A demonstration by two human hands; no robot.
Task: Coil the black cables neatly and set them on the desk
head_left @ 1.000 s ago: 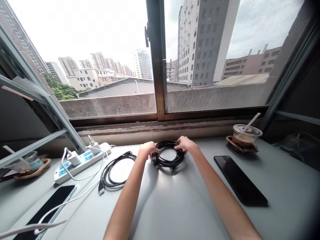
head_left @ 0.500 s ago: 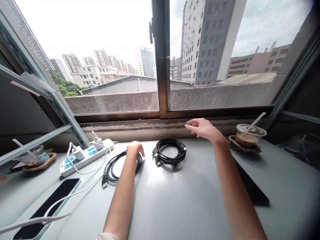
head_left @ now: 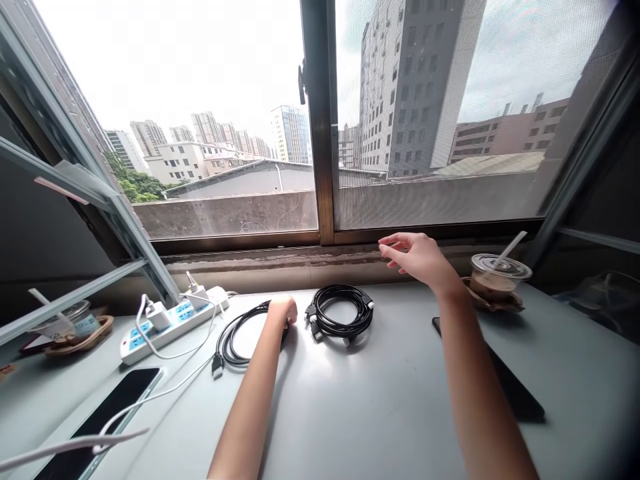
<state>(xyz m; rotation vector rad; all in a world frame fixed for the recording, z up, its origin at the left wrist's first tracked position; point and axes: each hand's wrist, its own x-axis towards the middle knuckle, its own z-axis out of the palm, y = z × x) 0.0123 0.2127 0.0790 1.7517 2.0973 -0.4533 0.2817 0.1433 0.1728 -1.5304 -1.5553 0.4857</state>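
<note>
Closed on the right side of a loosely coiled black cable (head_left: 231, 347) is my left hand (head_left: 283, 311); its fingertips are partly hidden behind the hand. That cable's plug lies toward me on the grey table (head_left: 350, 413). To the right of it sits a second, tighter coil of black cable (head_left: 325, 326), with several plugs around its edge and nothing touching it. My right hand (head_left: 413, 257) hovers over the table's far edge near the window sill, right of the tight coil. Its fingers are apart and hold nothing.
A white power strip (head_left: 175, 323) with plugged-in chargers and a phone (head_left: 100, 423) lie at the left. A dark flat device (head_left: 515, 390) is partly under my right forearm. Lidded drinks stand at the right (head_left: 495, 280) and far left (head_left: 75, 323).
My left hand has moved slightly right, its fingers have closed, and the loose coil has shifted right with it. My right hand has moved a little right.
</note>
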